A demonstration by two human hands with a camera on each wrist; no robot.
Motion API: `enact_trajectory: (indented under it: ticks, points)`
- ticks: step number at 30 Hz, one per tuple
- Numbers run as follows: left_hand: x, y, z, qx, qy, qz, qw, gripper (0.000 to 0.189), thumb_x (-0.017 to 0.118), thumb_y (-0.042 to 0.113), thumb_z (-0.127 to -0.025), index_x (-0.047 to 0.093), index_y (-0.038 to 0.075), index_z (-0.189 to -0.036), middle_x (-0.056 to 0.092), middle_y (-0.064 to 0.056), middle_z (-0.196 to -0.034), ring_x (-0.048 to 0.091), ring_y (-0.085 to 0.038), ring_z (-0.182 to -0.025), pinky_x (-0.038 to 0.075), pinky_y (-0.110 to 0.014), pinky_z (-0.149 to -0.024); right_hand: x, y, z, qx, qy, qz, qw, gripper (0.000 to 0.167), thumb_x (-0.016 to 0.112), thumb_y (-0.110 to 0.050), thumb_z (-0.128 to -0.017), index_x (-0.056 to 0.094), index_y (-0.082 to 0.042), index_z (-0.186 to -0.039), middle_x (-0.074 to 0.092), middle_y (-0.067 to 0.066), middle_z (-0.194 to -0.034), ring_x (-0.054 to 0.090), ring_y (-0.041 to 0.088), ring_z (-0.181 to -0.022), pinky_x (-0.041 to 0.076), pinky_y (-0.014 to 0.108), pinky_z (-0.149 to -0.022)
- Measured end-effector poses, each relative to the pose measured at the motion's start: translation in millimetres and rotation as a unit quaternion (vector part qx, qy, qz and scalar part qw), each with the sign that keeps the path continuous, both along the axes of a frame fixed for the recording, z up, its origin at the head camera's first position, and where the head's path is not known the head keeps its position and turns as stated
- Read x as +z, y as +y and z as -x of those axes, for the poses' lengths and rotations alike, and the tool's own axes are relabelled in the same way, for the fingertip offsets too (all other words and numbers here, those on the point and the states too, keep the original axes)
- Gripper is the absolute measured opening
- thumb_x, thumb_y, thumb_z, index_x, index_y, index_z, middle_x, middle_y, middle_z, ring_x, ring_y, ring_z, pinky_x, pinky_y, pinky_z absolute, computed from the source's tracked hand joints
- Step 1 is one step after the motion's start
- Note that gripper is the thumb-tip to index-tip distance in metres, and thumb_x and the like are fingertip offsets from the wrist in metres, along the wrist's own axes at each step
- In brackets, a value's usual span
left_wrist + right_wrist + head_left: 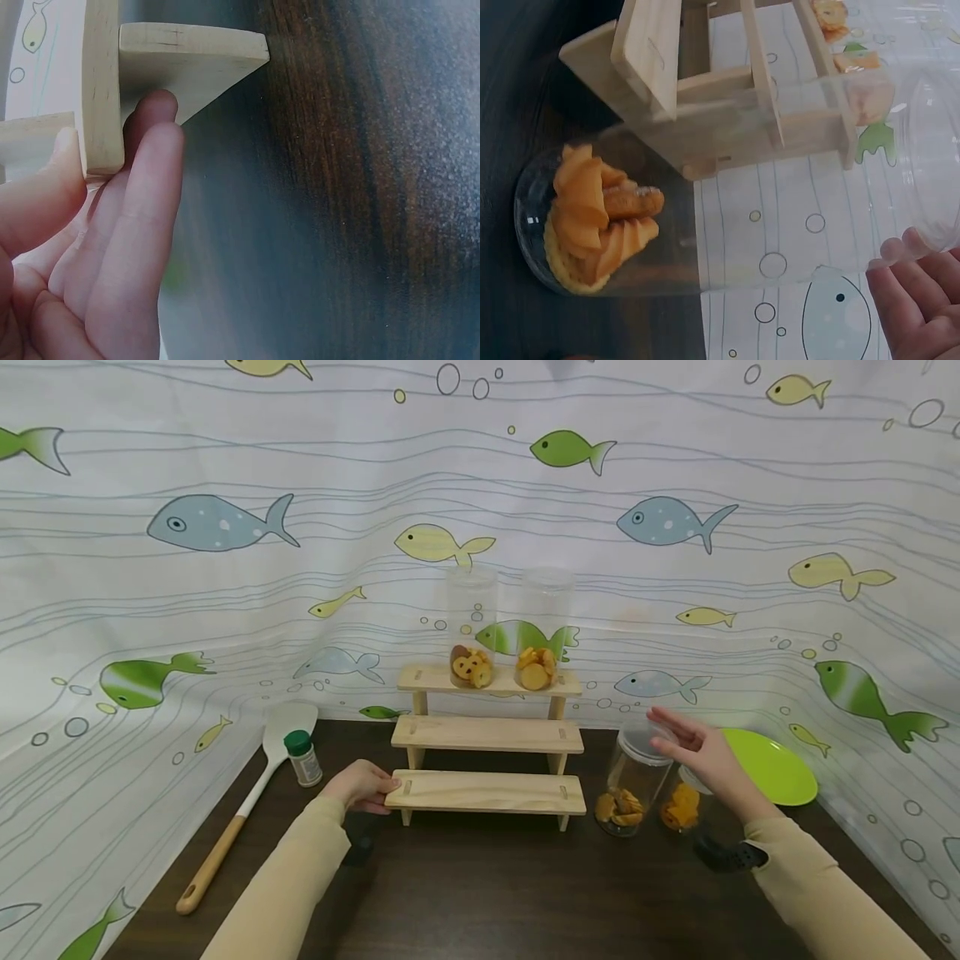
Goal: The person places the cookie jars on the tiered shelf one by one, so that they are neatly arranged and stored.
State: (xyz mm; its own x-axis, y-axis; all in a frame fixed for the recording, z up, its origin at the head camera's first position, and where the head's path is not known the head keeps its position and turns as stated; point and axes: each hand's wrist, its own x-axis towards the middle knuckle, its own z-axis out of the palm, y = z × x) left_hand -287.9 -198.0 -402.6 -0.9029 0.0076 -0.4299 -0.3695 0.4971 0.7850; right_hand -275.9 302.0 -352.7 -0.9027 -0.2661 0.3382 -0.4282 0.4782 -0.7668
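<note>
A three-step wooden display stand is at the centre, and my left hand holds the left end of its lowest step. In the left wrist view the thumb lies on one side of the board, with the other fingers on its underside. To the right of the stand is a tall clear jar with cookies at its bottom. My right hand is at the jar's lid, fingers extended, fingertips against or very near the lid's edge.
Two clear cookie jars stand on the top step. Behind my right hand are another jar and a green plate. At left are a green-capped shaker and a white spatula with a wooden handle. Fish-patterned cloth surrounds the dark table.
</note>
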Motion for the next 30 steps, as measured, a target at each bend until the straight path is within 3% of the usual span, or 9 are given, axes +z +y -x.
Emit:
enact_trajectory:
  ticks: [16,25,30]
  points:
    - [-0.6,-1.7,0.8,0.000,-0.003,-0.010,0.9999,0.035,0.057,0.011,-0.096,0.055,-0.017,-0.117,0.069,-0.013,-0.080,0.068,-0.020,-0.071,0.060,-0.038,-0.073,-8.4,1.4,-8.7,-0.018,-0.032,0.015,0.9992,0.052,0.056,-0.017,-0.097,0.039,0.001,-0.142,0.038,0.030,-0.142,0.049,-0.018,-0.103,0.049,0.007,-0.080]
    - [-1.8,0.4,1.2,0.003,-0.004,-0.020,0.9998,0.035,0.057,0.011,-0.095,0.055,-0.017,-0.117,0.068,-0.012,-0.079,0.068,-0.019,-0.069,0.060,-0.037,-0.071,-13.1,3.8,-9.8,-0.018,-0.022,0.017,0.9994,0.053,0.059,-0.013,-0.095,0.039,0.000,-0.142,0.049,0.028,-0.132,0.055,-0.012,-0.101,0.053,0.012,-0.078]
    - [-0.4,-0.2,0.0,0.004,-0.005,-0.016,0.9998,0.036,0.057,0.012,-0.095,0.055,-0.017,-0.117,0.069,-0.014,-0.081,0.068,-0.020,-0.071,0.059,-0.038,-0.073,-12.8,1.8,-11.7,-0.016,-0.028,0.022,0.9992,0.056,0.061,-0.013,-0.094,0.038,0.000,-0.143,0.046,0.031,-0.133,0.054,-0.012,-0.101,0.053,0.012,-0.078]
